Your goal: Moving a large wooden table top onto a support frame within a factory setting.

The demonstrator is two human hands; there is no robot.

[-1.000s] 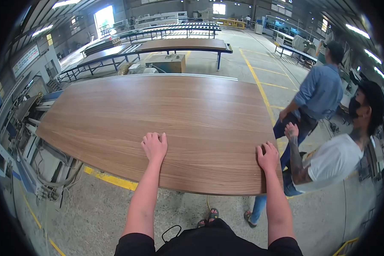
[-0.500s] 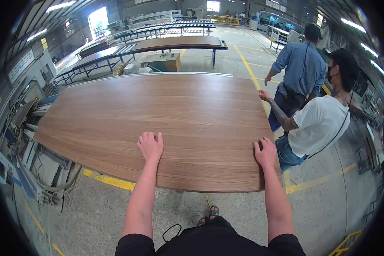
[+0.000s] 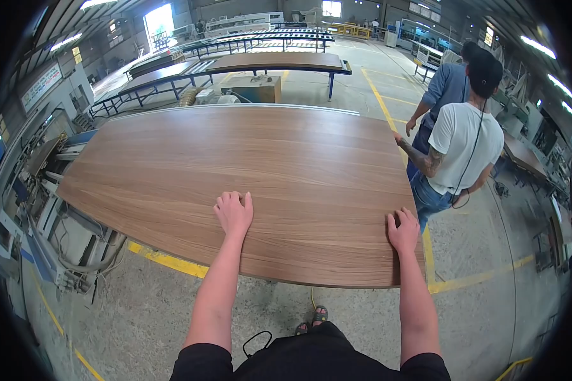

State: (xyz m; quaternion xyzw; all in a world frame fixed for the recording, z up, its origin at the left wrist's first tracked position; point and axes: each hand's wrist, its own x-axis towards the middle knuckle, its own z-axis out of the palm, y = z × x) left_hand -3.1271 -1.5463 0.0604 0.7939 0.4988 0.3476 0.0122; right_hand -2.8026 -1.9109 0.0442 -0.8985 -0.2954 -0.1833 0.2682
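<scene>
A large wood-grain brown panel (image 3: 286, 165) lies flat in front of me, its near edge close to my body. My left hand (image 3: 234, 214) rests on its top near the middle, palm down, fingers stretched forward with the thumb apart. Over by the panel's right end lies my right hand (image 3: 403, 232), also palm down, with its thumb spread from the fingers. Neither hand grips anything. Beyond the right edge stands a person in a white shirt (image 3: 467, 140), back toward me, with one hand at the panel's far right corner.
Another person in a blue shirt (image 3: 445, 86) stands just beyond. Machine parts with hoses (image 3: 76, 254) are at the left under the panel's end. Past the far edge are a wooden box (image 3: 260, 89) and a roller table (image 3: 330, 79) bearing another panel. Yellow lines (image 3: 168, 259) mark the floor.
The person in white has turned their back to me and stepped farther away. The person in blue has moved behind them. My view has swung slightly left; my hands stay on the panel.
</scene>
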